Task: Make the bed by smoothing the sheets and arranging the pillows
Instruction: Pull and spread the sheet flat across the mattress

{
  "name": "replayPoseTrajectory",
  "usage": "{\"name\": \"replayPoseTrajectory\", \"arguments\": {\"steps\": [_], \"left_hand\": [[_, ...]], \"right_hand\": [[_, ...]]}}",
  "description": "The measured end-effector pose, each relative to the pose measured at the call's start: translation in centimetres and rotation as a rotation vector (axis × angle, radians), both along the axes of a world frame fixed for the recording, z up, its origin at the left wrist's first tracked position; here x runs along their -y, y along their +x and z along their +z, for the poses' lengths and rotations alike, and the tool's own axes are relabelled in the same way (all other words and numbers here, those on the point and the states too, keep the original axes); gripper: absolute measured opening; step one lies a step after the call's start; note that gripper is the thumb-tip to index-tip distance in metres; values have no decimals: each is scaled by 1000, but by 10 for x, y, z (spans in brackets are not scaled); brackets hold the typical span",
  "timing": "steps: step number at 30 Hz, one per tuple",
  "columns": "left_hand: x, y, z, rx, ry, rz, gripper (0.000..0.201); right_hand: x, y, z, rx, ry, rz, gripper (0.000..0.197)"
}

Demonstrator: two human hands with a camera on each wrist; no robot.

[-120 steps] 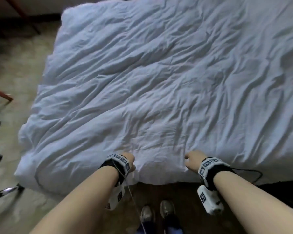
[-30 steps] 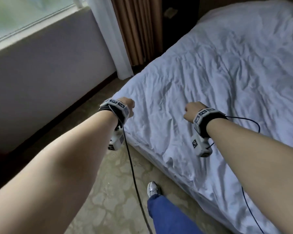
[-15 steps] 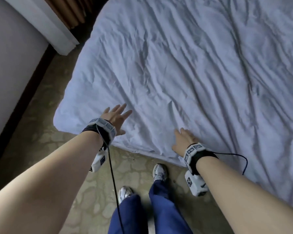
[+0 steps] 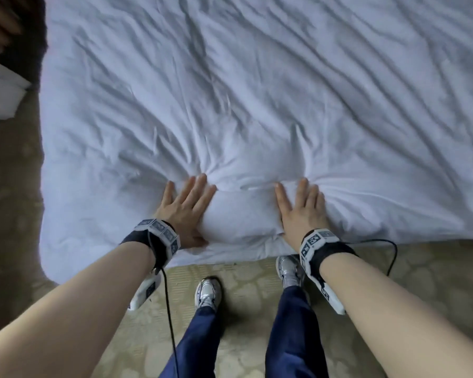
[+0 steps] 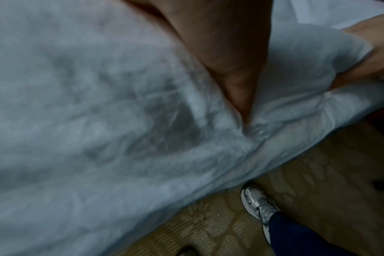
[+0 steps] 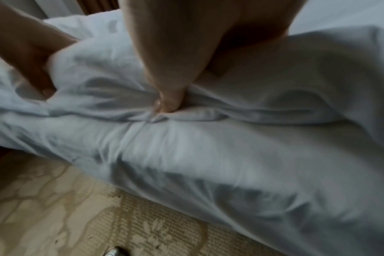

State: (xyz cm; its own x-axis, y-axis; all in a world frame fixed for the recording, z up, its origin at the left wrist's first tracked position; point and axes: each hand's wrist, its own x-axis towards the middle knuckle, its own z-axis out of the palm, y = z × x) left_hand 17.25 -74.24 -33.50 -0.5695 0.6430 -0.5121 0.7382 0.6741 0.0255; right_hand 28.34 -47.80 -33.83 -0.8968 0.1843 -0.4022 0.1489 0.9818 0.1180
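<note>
A wrinkled white duvet (image 4: 257, 91) covers the whole bed. My left hand (image 4: 185, 207) lies flat on it near the front edge, fingers straight and spread. My right hand (image 4: 302, 210) presses flat beside it, about a hand's width to the right. Between the two palms the cloth bulges into a soft ridge (image 4: 243, 214), and creases fan out from the fingertips. In the left wrist view my left thumb (image 5: 237, 86) presses into the duvet (image 5: 88, 104). The right wrist view has my right thumb (image 6: 169, 97) sunk in a fold of the duvet (image 6: 263, 138). No pillows show.
The bed's front edge (image 4: 230, 259) hangs over patterned beige carpet (image 4: 241, 323), where my two feet in silver trainers (image 4: 206, 294) stand. A white wall corner (image 4: 0, 96) and dark curtain lie at the left. Cables trail from both wrist bands.
Both hands have slid forward onto the duvet and now press flat, bunching cloth between them. A second ago they were fists above the bed corner, and my view has swung down over the bed.
</note>
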Motion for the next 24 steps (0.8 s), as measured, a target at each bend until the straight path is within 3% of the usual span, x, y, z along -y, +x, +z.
{"name": "replayPoseTrajectory", "arguments": {"steps": [2,5,9,11,13,16,20,24], "left_hand": [[6,2,-4,-4,25,-16,134],[9,4,-5,-10,51,-34,120],[9,2,0,33,128,4,80],[6,-3,10,110,129,70,70],[6,-7,25,145,129,160,55],[15,-9,54,49,229,193,31],[52,-7,113,-21,379,185,28],[118,4,159,-183,458,185,23]], "right_hand": [[12,-1,2,-25,9,-33,64],[22,0,4,-6,59,-92,63],[24,-3,17,56,6,-153,59],[27,-8,33,93,-61,-165,61],[33,-8,51,141,-132,-210,55],[50,6,84,146,-207,-296,36],[86,23,137,-9,-302,-313,18],[127,35,172,-65,-349,-158,7]]}}
